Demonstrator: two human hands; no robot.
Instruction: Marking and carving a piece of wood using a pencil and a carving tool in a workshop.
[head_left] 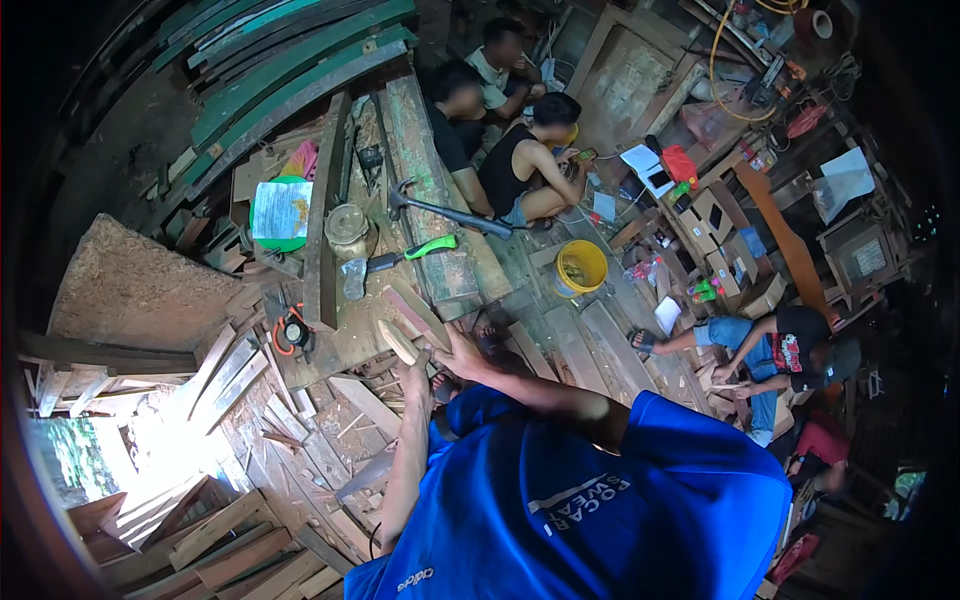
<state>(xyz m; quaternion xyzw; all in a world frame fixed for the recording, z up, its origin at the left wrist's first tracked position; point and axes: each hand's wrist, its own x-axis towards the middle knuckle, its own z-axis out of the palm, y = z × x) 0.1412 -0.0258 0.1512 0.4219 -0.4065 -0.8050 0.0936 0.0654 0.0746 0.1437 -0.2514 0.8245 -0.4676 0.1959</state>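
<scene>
My left hand [414, 376] is closed round the lower end of a short pale piece of wood [398, 342] with a tapered tip. Just to its right, my right hand [461, 354] grips the near end of a reddish-brown wooden block [416, 312]. The two pieces lie close together at the near end of the workbench [365, 318]. Beyond them on the bench are a green-handled knife or chisel [412, 254], a claw hammer [450, 212] and a round tin [347, 226]. My fingers partly hide both held ends.
A yellow bucket [580, 268] stands on the plank floor to the right. Orange-handled pliers [290, 334] lie left of the bench. Wood offcuts [365, 405] litter the floor. Several people sit nearby, one [535, 165] beside the bench, another [775, 360] at the right.
</scene>
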